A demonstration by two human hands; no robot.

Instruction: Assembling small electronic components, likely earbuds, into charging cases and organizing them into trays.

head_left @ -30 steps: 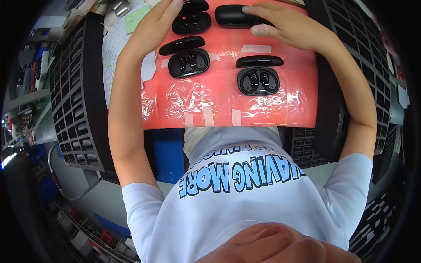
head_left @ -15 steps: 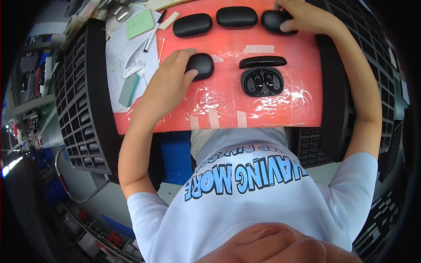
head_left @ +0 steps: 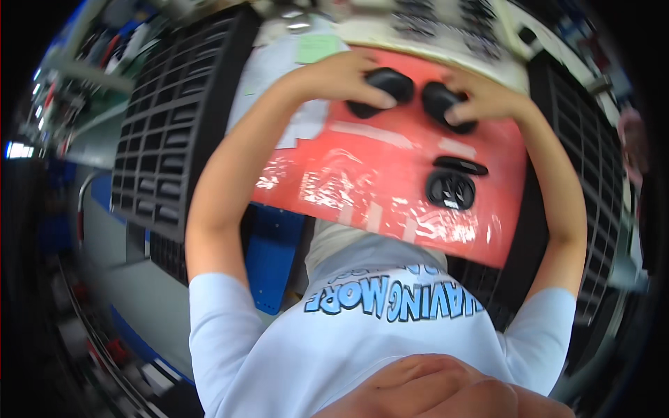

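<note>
An oval black earbud case (head_left: 396, 85) lies under my left hand (head_left: 338, 78), whose fingers curl over its far edge and whose thumb presses across it. Dark shape also shows below that thumb; motion blur hides whether it is a second case. Nearby to the right, my right hand (head_left: 488, 96) grips another black earbud case (head_left: 439, 101), with thumb and fingers around it. Closer to me stands an open earbud case (head_left: 450, 189), its lid (head_left: 460, 166) tipped back and dark earbuds inside. All of them rest on a red mat (head_left: 348, 171).
Papers (head_left: 279, 87) and a green sticky note (head_left: 318, 49) lie left of the mat. Black slotted racks flank it, one on the left (head_left: 171, 125) and one on the right (head_left: 568, 125). Several dark items (head_left: 446, 24) sit on a pale surface beyond.
My view has turned and blurred. My left hand has moved right and away from me, close to my right hand. The cases at the back are now mostly covered by my hands.
</note>
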